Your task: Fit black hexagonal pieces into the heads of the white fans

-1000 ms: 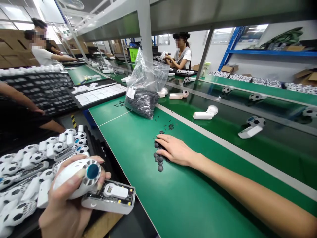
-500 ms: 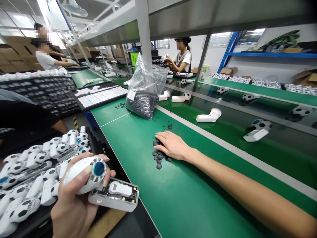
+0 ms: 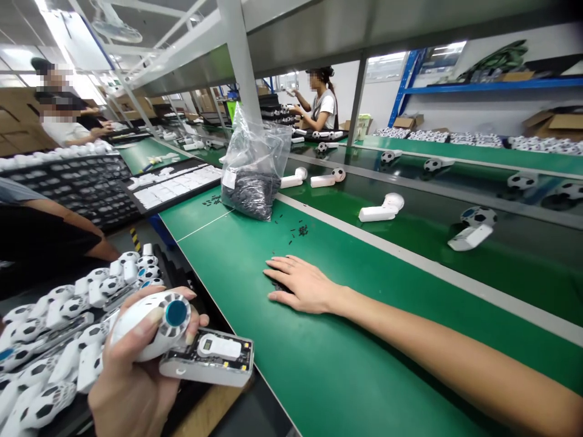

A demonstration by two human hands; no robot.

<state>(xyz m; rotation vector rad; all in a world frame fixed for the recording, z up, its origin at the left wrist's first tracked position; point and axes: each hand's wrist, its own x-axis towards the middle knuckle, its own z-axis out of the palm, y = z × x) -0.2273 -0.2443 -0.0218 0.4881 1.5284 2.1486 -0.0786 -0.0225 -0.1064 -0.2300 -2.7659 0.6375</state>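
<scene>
White plastic handheld body with blue-capped round head [image 3: 146, 325], over green belt's left edge | left hand [image 3: 130, 376]: fingers curled, gripping it | white casing with exposed circuit board [image 3: 207, 358] touching it | right hand [image 3: 305, 285]: fingers spread open, palm down on green belt [image 3: 364, 364] | small black pieces [image 3: 298, 231] beyond fingertips

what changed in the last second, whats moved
The right hand slid flat across the green mat toward the left of the view, and the small dark pieces are now mostly hidden under it. The left hand keeps its grip on the white ball-headed unit with the open circuit-board base. The clear bag stayed put.
</scene>
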